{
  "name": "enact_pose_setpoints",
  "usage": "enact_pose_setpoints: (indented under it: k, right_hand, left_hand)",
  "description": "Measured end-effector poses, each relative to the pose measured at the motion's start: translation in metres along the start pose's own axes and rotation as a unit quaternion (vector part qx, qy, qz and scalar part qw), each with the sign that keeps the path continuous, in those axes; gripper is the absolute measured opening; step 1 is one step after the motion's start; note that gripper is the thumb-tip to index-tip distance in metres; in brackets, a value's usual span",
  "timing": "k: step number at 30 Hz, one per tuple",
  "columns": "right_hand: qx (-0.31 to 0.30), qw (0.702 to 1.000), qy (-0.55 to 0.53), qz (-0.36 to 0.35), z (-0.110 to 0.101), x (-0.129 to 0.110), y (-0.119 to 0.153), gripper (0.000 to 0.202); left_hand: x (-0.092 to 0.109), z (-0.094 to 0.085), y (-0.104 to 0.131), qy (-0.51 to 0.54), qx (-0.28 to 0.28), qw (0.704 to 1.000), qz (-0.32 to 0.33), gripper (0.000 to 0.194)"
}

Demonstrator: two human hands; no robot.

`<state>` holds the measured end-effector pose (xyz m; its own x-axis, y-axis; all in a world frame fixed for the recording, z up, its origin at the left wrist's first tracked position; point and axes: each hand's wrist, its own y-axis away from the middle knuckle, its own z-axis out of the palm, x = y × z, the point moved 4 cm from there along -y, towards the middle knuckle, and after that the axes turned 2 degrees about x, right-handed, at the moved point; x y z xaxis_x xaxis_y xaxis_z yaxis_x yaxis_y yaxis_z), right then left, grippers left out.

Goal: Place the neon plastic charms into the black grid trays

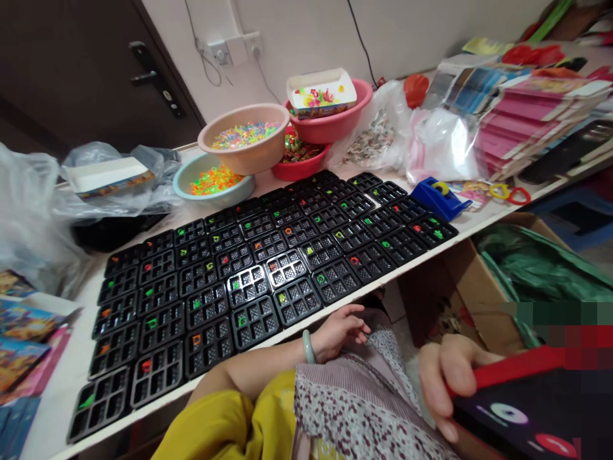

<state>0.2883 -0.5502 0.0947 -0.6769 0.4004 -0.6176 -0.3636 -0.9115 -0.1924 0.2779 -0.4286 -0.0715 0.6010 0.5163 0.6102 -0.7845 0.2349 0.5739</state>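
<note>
My left hand [339,332], below a pale green bangle [308,347], rests over my lap by the table's front edge. Its fingers are loosely apart and hold nothing. Beneath it lies a patterned apron [354,409]. At the lower right, my right hand [443,377] grips a smartphone [517,402] with a red edge; its lit screen is partly blurred out. Rows of black compartment trays [205,348] cover the table in front of me. Small green, orange, red or yellow plastic pieces, such as a green one [242,321], lie in single compartments of many trays.
Behind the trays stand a beige basin [211,150], a light blue basin [182,191] and red basins [366,102] of small pieces. A blue tape dispenser [438,201] sits at the right end. Stacked pink cards [517,128] lie beyond. Below is a cardboard box [450,294].
</note>
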Motion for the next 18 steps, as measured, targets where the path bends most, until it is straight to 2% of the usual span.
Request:
enact_pose_setpoints:
  k: [3,5,10,12,18]
  right_hand:
    - [-0.008,1.000,-0.005,0.010,-0.002,0.002,0.001,0.019]
    - [0.000,1.000,-0.007,0.009,0.005,-0.003,-0.002,0.019]
    - [0.093,0.995,0.028,0.012,0.033,-0.022,-0.013,0.024]
    - [0.105,0.994,0.031,0.012,0.039,-0.026,-0.015,0.023]
    - [0.104,0.994,0.033,0.018,0.036,-0.022,-0.013,0.023]
  left_hand:
    - [0.002,0.001,0.001,-0.001,0.001,1.000,-0.002,0.047]
    - [0.003,0.001,0.002,0.000,0.004,1.000,-0.003,0.048]
    - [0.003,0.001,0.002,0.001,0.006,1.000,-0.004,0.048]
    - [0.002,0.001,0.002,0.003,0.004,1.000,-0.002,0.047]
    - [0.002,0.001,0.001,0.001,0.007,1.000,-0.003,0.044]
